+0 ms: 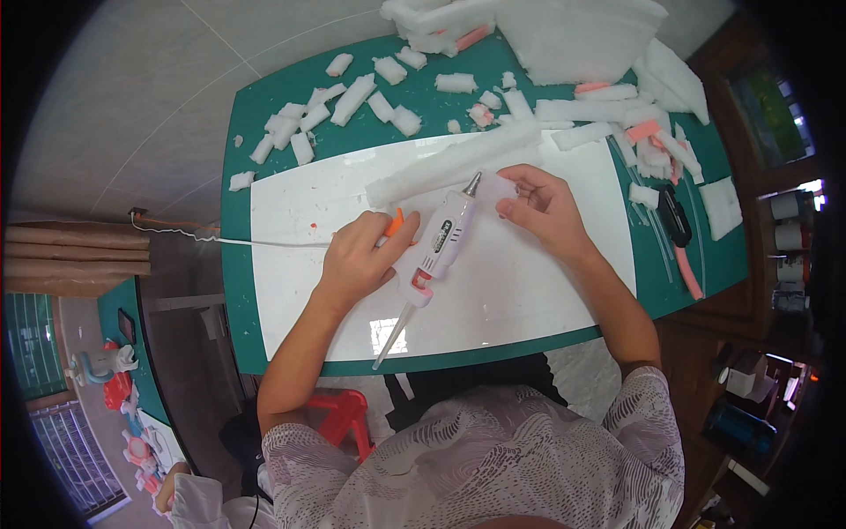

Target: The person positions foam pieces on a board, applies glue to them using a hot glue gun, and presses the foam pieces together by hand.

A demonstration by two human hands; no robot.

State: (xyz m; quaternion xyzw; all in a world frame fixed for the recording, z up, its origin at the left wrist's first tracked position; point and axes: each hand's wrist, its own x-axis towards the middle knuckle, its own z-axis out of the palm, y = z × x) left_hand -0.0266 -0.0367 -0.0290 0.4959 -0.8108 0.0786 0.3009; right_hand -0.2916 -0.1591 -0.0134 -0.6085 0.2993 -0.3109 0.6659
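Glue gun (444,236) disappears partly behind the gripping left hand (359,254).

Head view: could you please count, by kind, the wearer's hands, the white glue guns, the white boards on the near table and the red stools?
Left hand and right hand: 2
White glue gun: 1
White board: 1
Red stool: 1
Total: 5

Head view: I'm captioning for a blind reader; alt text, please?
A person's left hand holds a white glue gun; the right hand pinches a white piece near the nozzle. White scraps litter the green table beyond.
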